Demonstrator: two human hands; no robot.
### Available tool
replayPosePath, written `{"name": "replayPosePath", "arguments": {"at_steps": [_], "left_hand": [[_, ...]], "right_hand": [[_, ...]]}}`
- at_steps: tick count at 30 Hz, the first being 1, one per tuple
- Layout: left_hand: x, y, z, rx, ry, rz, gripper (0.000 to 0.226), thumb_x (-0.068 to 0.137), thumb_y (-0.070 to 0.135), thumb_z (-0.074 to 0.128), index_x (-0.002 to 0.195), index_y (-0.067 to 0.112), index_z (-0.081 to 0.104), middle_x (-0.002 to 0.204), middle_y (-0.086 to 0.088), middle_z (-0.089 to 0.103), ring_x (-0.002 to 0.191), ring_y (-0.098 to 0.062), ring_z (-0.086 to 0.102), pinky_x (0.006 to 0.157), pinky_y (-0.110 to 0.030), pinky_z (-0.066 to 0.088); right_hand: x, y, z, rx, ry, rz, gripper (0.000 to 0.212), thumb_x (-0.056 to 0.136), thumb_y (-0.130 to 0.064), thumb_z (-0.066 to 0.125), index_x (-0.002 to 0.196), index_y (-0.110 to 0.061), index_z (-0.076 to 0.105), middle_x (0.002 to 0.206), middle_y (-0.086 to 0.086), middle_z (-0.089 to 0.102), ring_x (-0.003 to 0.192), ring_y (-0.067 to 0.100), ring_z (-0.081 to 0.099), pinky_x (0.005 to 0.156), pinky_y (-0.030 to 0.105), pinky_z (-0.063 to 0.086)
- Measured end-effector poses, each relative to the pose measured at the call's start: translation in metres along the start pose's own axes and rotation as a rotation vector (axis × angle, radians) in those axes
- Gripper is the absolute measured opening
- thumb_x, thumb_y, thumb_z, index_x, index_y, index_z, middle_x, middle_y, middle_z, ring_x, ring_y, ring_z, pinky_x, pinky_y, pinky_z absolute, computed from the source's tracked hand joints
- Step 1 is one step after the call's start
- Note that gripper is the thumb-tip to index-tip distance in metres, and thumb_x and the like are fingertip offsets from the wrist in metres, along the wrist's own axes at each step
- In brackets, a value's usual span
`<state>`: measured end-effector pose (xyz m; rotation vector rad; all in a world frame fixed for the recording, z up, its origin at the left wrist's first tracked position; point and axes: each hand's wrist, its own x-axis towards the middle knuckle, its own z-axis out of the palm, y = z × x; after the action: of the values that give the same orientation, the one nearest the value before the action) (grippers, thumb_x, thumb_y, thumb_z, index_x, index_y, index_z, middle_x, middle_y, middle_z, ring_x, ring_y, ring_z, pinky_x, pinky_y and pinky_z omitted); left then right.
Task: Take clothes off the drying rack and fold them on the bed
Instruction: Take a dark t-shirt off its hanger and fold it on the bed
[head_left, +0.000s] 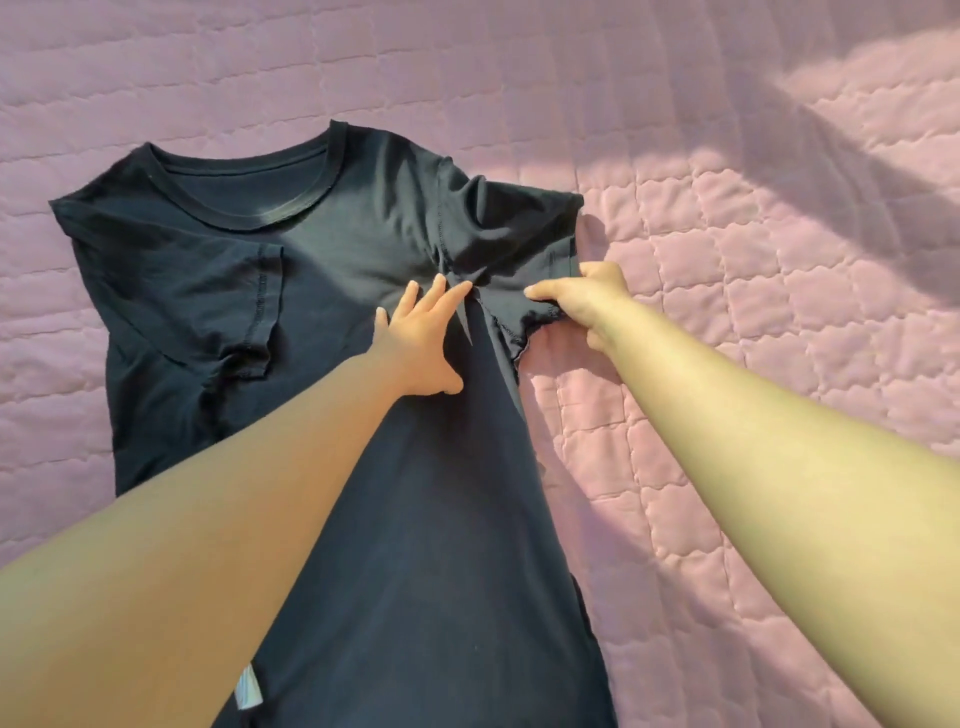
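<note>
**T-shirt flat on bed, both hands at the right-side sleeve**

Head view:
- Dark navy T-shirt (322, 249) lies spread on the pink quilted bedspread (727, 260). Its collar (249, 202) points away from you and its hem runs out of frame at the bottom.
- The sleeve on the left side (228, 301) is folded inward and lies flat on the shirt body.
- The sleeve on the right side (519, 234) sticks out over the bedspread, bunched and creased at the armpit.
- Your left hand (421, 343) is flat on the shirt body just inside that armpit. Its fingers are straight and spread, with the tips at the crease. It presses on the cloth and grips nothing.
- Your right hand (582, 301) is at the sleeve's outer edge. Its fingers are curled round the cuff, holding the fabric.
- The hands are apart, with the bunched sleeve between them.
- A small white label (248, 686) shows near the bottom edge, beside your left forearm.
- Sunlight and diagonal shadow fall across the bedspread at upper right.
</note>
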<state>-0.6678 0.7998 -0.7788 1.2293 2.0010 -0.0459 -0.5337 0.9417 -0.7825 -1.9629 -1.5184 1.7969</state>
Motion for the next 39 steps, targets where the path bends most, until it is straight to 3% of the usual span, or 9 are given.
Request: {"name": "replayPosePath", "arguments": {"at_steps": [2,7,10,16,20,26,31,35,39], "left_hand": [[0.001,-0.002,-0.004,-0.034,-0.054,0.001,0.119,0.068,0.016,0.079,0.153,0.034,-0.002,0.163,0.004,-0.006,0.149,-0.023,-0.009,0.119,-0.052,0.004],[-0.006,-0.012,-0.044,-0.542,0.0,-0.077,0.081,0.082,0.001,0.064,0.15,0.026,0.029,0.145,0.0,0.045,0.122,-0.016,0.05,0.086,-0.023,0.044],[-0.01,-0.024,-0.07,-0.953,0.015,-0.189,0.045,0.091,0.022,0.062,0.135,0.022,0.05,0.129,-0.001,0.06,0.115,-0.018,0.059,0.098,-0.033,0.048],[-0.026,-0.064,-0.111,-1.567,-0.087,-0.076,0.079,0.079,0.072,0.05,0.128,0.011,0.059,0.12,-0.011,0.067,0.109,-0.028,0.066,0.093,-0.043,0.052],[-0.027,-0.098,-0.103,-1.224,-0.09,-0.187,0.059,0.076,0.06,0.069,0.115,0.015,0.063,0.099,-0.006,0.067,0.087,-0.023,0.065,0.071,-0.035,0.055],[-0.009,-0.121,-0.066,-1.069,0.257,-0.435,0.023,0.095,0.023,0.059,0.114,0.011,0.061,0.106,-0.008,0.068,0.096,-0.023,0.065,0.083,-0.037,0.054],[-0.005,-0.134,-0.059,-1.082,0.523,-0.56,0.026,0.098,0.024,0.047,0.073,0.02,0.041,0.076,0.001,0.045,0.085,-0.02,0.048,0.082,-0.034,0.047],[-0.015,-0.143,-0.046,-1.137,0.41,-0.533,0.021,0.088,0.023,0.067,0.099,0.01,0.056,0.077,-0.002,0.05,0.071,-0.019,0.047,0.063,-0.03,0.046],[-0.021,-0.15,-0.051,-1.116,0.357,-0.45,0.026,0.091,0.016,0.064,0.115,0.006,0.061,0.104,-0.01,0.066,0.093,-0.026,0.064,0.081,-0.043,0.057]], "right_hand": [[-0.002,0.012,0.003,0.07,0.003,0.011,0.074,0.064,-0.012,0.082,0.132,-0.007,0.052,0.122,0.002,0.062,0.107,0.018,0.059,0.094,0.033,0.05],[-0.026,-0.001,0.01,0.276,-0.043,0.012,0.029,0.073,0.006,0.064,0.091,-0.016,0.059,0.079,0.002,0.064,0.072,0.019,0.06,0.063,0.026,0.049],[-0.049,-0.03,0.026,0.391,-0.185,-0.059,0.038,0.065,0.009,0.06,0.088,-0.021,0.057,0.072,-0.001,0.059,0.071,0.017,0.057,0.061,0.027,0.047],[-0.099,-0.054,0.115,-0.031,-0.463,-0.427,0.096,0.071,0.007,0.064,0.151,-0.029,0.024,0.13,-0.002,0.051,0.095,0.013,0.057,0.068,0.021,0.051],[-0.104,-0.028,0.169,-0.35,-0.609,-0.341,0.1,0.076,-0.012,0.072,0.155,-0.02,0.01,0.155,0.006,0.029,0.136,0.021,0.038,0.109,0.029,0.037],[-0.101,0.014,0.16,-0.357,-0.253,-0.606,0.042,0.082,-0.003,0.053,0.122,-0.015,0.062,0.124,0.0,0.059,0.104,0.012,0.058,0.093,0.019,0.041],[-0.051,-0.024,0.132,-0.394,0.189,-0.675,0.052,0.079,0.009,0.038,0.121,-0.018,0.056,0.115,0.006,0.051,0.09,0.017,0.053,0.085,0.03,0.045],[-0.022,-0.058,0.127,-0.917,0.125,-0.725,0.085,0.08,0.014,0.04,0.142,-0.044,0.031,0.143,0.006,0.023,0.078,0.027,0.048,0.069,0.034,0.042],[-0.005,-0.083,0.136,-1.142,0.109,-0.685,0.032,0.095,-0.014,0.046,0.124,-0.028,0.052,0.13,0.013,0.045,0.098,0.039,0.057,0.08,0.04,0.044]]}}
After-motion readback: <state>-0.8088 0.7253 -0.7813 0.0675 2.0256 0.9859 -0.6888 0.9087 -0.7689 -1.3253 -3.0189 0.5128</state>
